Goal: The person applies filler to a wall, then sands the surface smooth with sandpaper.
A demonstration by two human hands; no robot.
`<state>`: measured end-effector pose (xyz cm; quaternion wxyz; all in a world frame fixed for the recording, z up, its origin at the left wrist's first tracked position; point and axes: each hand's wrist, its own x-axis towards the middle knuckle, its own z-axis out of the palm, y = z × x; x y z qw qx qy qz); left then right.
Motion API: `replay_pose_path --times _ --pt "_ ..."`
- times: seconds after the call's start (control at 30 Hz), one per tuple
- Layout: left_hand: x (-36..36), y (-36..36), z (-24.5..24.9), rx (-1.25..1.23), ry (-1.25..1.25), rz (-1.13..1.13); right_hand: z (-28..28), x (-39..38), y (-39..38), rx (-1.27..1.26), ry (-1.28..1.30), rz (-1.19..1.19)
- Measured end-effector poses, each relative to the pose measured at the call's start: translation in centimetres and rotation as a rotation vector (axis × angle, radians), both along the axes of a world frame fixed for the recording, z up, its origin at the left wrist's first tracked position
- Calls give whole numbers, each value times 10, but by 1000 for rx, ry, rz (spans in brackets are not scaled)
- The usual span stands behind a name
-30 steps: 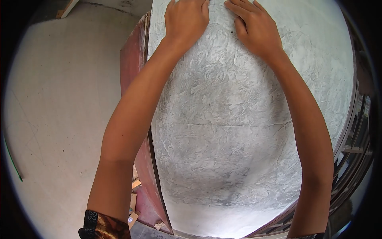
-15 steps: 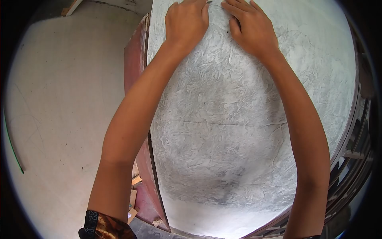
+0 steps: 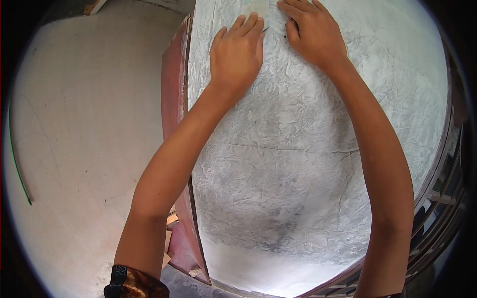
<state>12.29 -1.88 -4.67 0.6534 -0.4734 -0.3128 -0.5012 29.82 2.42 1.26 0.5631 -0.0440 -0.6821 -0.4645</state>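
Before me stretches a broad panel (image 3: 278, 174) with a wrinkled, mottled grey-white surface and a thin crease across its middle. My left hand (image 3: 237, 57) lies flat on its upper part, fingers stretched forward and slightly apart. Its fingertips are at the edge of a pale, smooth patch (image 3: 256, 7). A tiny dark sliver (image 3: 266, 29) shows beside the left index finger. To the right, my right hand (image 3: 317, 35) rests palm down near the top edge of the view, fingers extended and thumb apart. A small dark speck (image 3: 285, 36) is close to its thumb.
A worn reddish board (image 3: 174, 84) runs along the panel's left side. Beyond it is a pale floor or wall surface (image 3: 94, 124) with a thin green strip (image 3: 19, 166). Wood scraps (image 3: 171, 218) lie at lower left. Dark slatted framework (image 3: 442, 198) borders the right.
My left hand has slid back toward me, uncovering the pale patch at its fingertips. My right hand has stayed in nearly the same place.
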Motion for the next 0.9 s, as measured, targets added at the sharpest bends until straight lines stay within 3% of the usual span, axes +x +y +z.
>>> replay_pose_path --times 0.1,0.2,0.27,0.37,0.47,0.6,0.67,0.8,0.9 --pt "-3 -2 10 50 14 8 -1 1 -7 -8 6 -37" --pt "-8 -5 54 -116 -122 -62 1 -3 2 15 0 -52" --pt "-14 3 66 83 7 -64 -1 -3 4 17 17 -25" --pt "-12 6 13 38 24 -18 -7 -10 3 14 61 -40" --pt "-19 4 -4 23 55 5 -12 -17 3 26 107 -70" --pt "-22 -1 62 -113 -22 -94 -15 -26 -7 -34 151 -90" --pt "-26 5 77 54 106 -146 -17 -27 -8 -38 180 -112" --pt "-22 11 18 70 83 -93 -15 -27 -3 -43 184 -119" --pt "-23 7 25 57 96 -106 -14 -26 -2 -8 180 -114"
